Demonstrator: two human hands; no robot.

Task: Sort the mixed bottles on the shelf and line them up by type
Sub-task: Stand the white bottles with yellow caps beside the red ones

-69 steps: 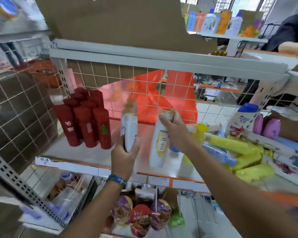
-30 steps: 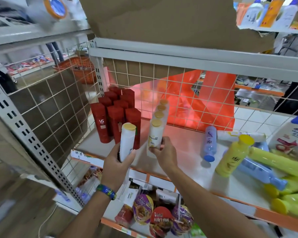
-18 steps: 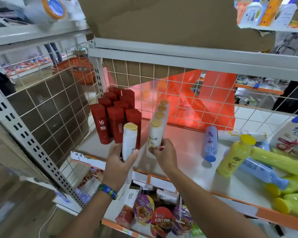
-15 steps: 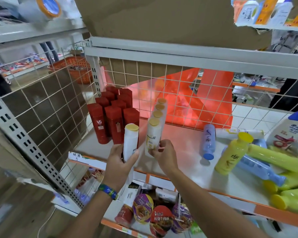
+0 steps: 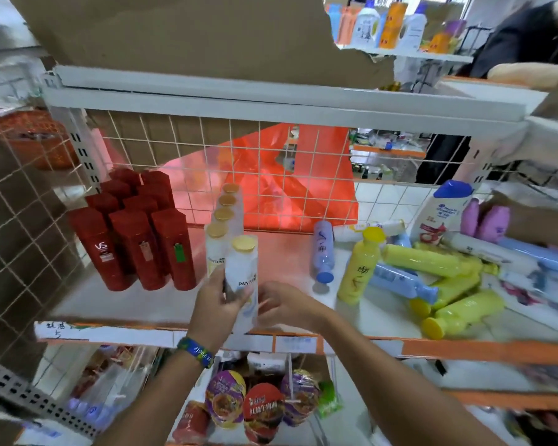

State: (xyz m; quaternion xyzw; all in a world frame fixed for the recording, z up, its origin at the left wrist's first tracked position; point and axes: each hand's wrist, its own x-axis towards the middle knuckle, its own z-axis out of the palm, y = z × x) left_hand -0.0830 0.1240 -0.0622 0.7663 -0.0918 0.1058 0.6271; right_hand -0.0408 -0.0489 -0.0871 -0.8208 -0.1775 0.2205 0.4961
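At lower centre, the left hand (image 5: 216, 309) wraps its fingers round an upright white bottle (image 5: 243, 272) at the shelf (image 5: 126, 304) front; the right hand (image 5: 285, 305) has its fingers loose, just beside it.

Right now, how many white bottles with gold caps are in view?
5. Four stand in a row beside the red bottles, running back toward the wire grid; the fifth bottle is at the front, gripped by the left hand. None seems hidden.
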